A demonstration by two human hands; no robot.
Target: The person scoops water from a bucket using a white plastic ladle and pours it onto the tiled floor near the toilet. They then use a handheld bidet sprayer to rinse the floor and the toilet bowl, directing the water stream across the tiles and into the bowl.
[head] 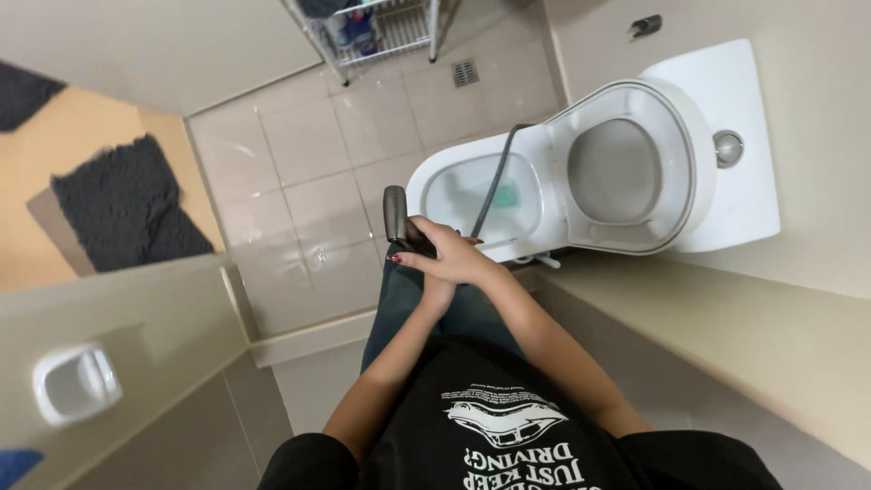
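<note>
The right hand (451,257) is wrapping its fingers around a dark grey metal bidet sprayer (399,220), nozzle pointing up-frame, long axis slightly tilted, beside the white ceramic toilet bowl (434,186). The left hand's (438,292) grip is hidden.

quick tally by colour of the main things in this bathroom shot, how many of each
White: 3 – ceramic toilet with raised seat, wall-mounted soap dish, wire rack
Dark grey: 3 – handheld bidet sprayer gripped by both hands (right hand), its grey hose, shaggy floor mat
Silver: 2 – round flush button, floor drain grate
Total: 8
</note>
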